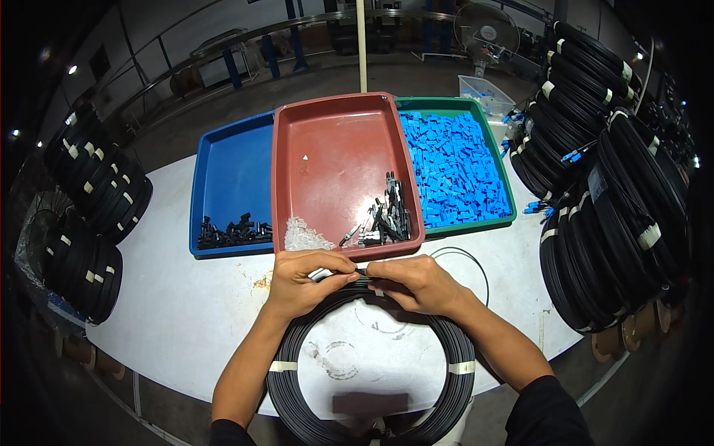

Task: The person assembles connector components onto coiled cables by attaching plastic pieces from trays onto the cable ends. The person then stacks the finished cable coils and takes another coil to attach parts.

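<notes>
Both hands meet above the far edge of a black cable coil (462, 338), bound with pale tape, on the white table. My left hand (309, 281) is closed, with a small white piece (320, 274) showing between thumb and fingers. A short black piece (361, 272), seemingly a cable end or connector part, lies between the fingertips of both hands. My right hand (418, 284) pinches at its right end; the fingers hide most of it. A thin loop of black cable (487, 279) arcs out beyond the right hand.
Past the hands stand a blue tray (234, 160) with black parts, a red tray (338, 152) with clear pieces and black connectors, and a green tray (512, 204) full of blue connectors. Taped cable coils (602, 253) are stacked right, more coils (97, 178) left. A fan (487, 33) stands behind.
</notes>
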A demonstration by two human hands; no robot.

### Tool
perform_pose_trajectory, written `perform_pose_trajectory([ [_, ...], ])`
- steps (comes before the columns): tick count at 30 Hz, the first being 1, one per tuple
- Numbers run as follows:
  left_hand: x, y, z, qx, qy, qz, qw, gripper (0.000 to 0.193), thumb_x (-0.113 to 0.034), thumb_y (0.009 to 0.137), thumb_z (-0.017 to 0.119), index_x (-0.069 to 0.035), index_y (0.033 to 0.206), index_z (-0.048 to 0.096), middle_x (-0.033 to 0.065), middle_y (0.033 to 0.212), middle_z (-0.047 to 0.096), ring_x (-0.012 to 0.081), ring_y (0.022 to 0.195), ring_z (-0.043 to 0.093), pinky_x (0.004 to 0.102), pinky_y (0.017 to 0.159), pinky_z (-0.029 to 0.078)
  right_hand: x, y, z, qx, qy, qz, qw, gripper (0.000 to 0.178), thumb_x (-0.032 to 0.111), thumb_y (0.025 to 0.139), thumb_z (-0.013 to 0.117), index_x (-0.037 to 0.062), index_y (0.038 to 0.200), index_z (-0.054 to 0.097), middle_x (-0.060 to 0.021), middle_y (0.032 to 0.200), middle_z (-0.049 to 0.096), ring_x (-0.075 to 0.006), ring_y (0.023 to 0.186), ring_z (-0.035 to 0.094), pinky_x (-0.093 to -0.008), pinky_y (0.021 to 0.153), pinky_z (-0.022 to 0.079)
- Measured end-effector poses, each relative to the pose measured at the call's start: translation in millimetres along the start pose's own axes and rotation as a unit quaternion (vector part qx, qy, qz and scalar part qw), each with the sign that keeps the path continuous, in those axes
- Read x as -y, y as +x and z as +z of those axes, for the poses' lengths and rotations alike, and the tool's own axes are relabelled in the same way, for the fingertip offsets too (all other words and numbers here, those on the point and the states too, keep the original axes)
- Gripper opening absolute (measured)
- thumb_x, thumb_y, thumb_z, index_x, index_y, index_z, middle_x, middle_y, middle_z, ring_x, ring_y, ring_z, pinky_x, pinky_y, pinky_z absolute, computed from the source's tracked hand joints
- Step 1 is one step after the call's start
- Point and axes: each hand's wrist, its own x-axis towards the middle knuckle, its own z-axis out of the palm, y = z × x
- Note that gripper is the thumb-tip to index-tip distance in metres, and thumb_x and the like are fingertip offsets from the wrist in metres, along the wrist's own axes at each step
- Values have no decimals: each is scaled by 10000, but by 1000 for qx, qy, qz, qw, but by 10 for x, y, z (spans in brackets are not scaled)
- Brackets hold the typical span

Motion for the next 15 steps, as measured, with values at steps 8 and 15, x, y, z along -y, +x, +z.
perform_pose_trajectory([
  [8, -48, 18, -1, -2, 13, -21, 1000, 147, 48, 759, 832, 8, 886, 767, 131, 877, 776, 204, 818, 758, 310, 787, 603, 5, 2, -9, 9, -27, 22, 999, 286, 45, 822, 771, 27, 1087, 664, -151, 886, 717, -330, 747, 716, -395, 653, 563],
  [15, -12, -3, -2, -5, 6, -26, 1000, 129, 24, 779, 824, 5, 894, 770, 116, 876, 780, 190, 805, 755, 297, 758, 594, -10, -5, 1, -10, -8, -11, 1000, 346, 44, 865, 728, 30, 1202, 652, -183, 950, 721, -356, 789, 710, -422, 709, 571],
])
